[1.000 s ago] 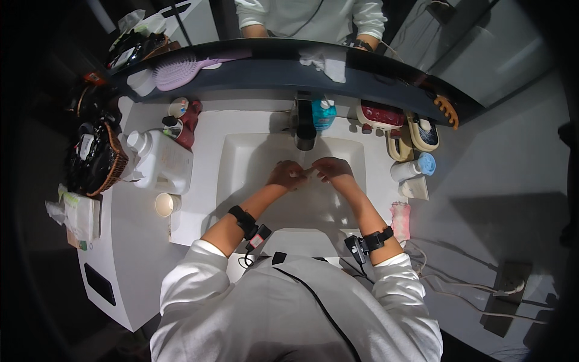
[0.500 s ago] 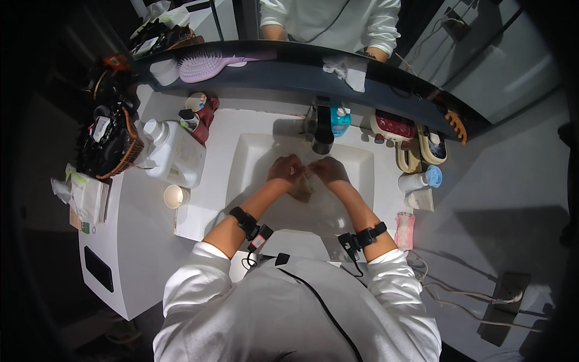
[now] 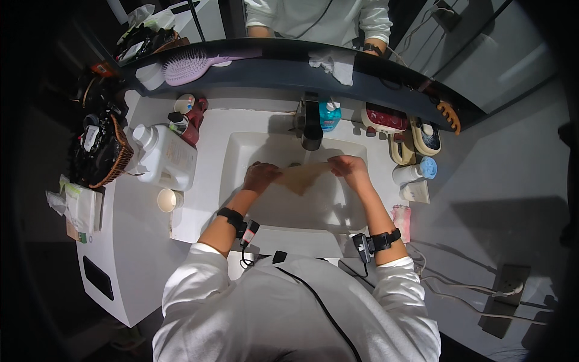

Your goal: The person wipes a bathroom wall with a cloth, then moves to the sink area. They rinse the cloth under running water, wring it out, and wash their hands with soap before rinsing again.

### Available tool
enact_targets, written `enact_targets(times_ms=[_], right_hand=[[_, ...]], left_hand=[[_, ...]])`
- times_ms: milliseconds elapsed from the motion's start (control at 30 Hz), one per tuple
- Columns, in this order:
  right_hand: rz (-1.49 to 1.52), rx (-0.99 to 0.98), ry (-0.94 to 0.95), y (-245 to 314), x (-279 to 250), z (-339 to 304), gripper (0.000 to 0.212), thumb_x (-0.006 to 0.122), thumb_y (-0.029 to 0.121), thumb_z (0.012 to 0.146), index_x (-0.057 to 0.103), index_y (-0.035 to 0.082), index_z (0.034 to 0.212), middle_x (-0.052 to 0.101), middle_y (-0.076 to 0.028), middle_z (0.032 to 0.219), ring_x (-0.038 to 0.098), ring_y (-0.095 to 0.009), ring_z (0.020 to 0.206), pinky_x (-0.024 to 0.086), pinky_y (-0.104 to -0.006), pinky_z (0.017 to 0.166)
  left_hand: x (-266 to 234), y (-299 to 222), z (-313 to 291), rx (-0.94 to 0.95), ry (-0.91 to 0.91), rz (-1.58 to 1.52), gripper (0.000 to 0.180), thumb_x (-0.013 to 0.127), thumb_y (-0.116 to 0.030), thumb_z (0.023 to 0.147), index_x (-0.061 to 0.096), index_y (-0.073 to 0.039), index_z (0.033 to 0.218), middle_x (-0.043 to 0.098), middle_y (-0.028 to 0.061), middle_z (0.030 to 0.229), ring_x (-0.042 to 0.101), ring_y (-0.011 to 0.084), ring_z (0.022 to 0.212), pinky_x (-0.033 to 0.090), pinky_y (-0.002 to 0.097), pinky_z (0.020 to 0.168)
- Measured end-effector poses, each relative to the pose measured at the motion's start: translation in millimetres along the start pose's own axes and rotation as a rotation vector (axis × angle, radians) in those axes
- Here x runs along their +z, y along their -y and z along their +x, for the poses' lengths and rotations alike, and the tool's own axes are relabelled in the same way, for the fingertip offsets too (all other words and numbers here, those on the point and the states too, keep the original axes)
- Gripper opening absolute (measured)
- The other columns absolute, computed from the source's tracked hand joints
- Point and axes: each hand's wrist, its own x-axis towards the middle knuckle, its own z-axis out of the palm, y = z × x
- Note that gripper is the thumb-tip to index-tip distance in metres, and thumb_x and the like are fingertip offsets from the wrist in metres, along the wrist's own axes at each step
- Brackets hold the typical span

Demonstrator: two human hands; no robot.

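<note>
A thin beige piece of fabric (image 3: 301, 179) is stretched between my two hands over the white sink (image 3: 238, 148). My left hand (image 3: 261, 176) is closed on its left end, and my right hand (image 3: 350, 168) pinches its right end. The lower edge of the fabric sags in the middle. Whether it is a sock, a stocking or a plain cloth cannot be made out. Just beyond my hands, the dark faucet (image 3: 310, 123) reaches over the back of the basin. Whether water runs from it does not show.
Left of the sink stand a large white jug (image 3: 172, 157) and a paper cup (image 3: 169, 200). Behind the faucet is a blue bottle (image 3: 330, 116). Along the right edge sit soap boxes (image 3: 403, 149), a white tube (image 3: 415, 192) and a pink packet (image 3: 401, 223). A lilac hairbrush (image 3: 187, 67) lies on the dark shelf.
My hands have moved apart, left hand leftward and right hand rightward. The fabric, bunched and hanging between them before, is now spread out. The whole view has shifted slightly.
</note>
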Motion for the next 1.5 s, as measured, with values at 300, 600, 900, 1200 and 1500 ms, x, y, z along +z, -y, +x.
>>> enact_targets(times_ms=[300,600,900,1200,1500], right_hand=[[-0.020,0.245,0.015,-18.5,8.7,3.8,0.023,0.061,0.022,0.083,0.068,0.004,0.095,0.066,-0.004,0.080,0.059,-0.011,0.071,0.048,-0.0240,0.065],[-0.211,0.032,0.044,7.3,42.9,25.3,0.027,0.061,0.024,0.083,0.067,0.002,0.098,0.067,-0.005,0.089,0.060,-0.015,0.081,0.045,-0.0274,0.073],[0.023,-0.034,0.062,36.6,6.5,24.3,0.016,0.062,0.011,0.077,0.066,0.001,0.088,0.065,-0.005,0.082,0.058,-0.016,0.075,0.047,-0.0306,0.070],[0.561,0.080,-0.073,-0.6,-66.8,-3.6,0.026,0.057,0.013,0.086,0.056,-0.001,0.109,0.060,-0.004,0.086,0.059,-0.012,0.074,0.052,-0.0269,0.072],[0.096,-0.085,0.094,-64.3,-15.9,15.3,0.021,0.069,0.007,0.071,0.064,-0.001,0.090,0.063,-0.009,0.099,0.060,-0.016,0.086,0.051,-0.0281,0.072]], left_hand=[[-51.1,-0.5,-10.8,0.022,-0.145,-0.426,0.013,0.061,-0.010,0.084,0.067,-0.004,0.093,0.060,0.0018,0.082,0.053,0.0117,0.071,0.043,0.0245,0.066],[-70.5,11.8,-25.9,-0.377,-0.262,-0.839,0.022,0.058,-0.023,0.088,0.067,-0.008,0.102,0.058,-0.0075,0.075,0.044,0.0019,0.064,0.033,0.0161,0.056],[-67.0,-19.8,-0.1,-0.366,-0.227,-0.859,0.021,0.057,-0.025,0.088,0.067,-0.009,0.099,0.059,-0.0091,0.074,0.044,0.0011,0.063,0.032,0.0176,0.056],[-3.8,-83.3,51.7,-0.334,-0.003,-0.410,0.032,0.058,-0.035,0.080,0.065,-0.010,0.098,0.065,0.0057,0.082,0.057,0.0187,0.073,0.043,0.0292,0.067],[34.7,-74.2,66.2,-0.363,0.186,0.163,0.044,0.047,-0.052,0.075,0.066,-0.018,0.096,0.066,0.0125,0.092,0.061,0.0333,0.090,0.047,0.0408,0.078]])
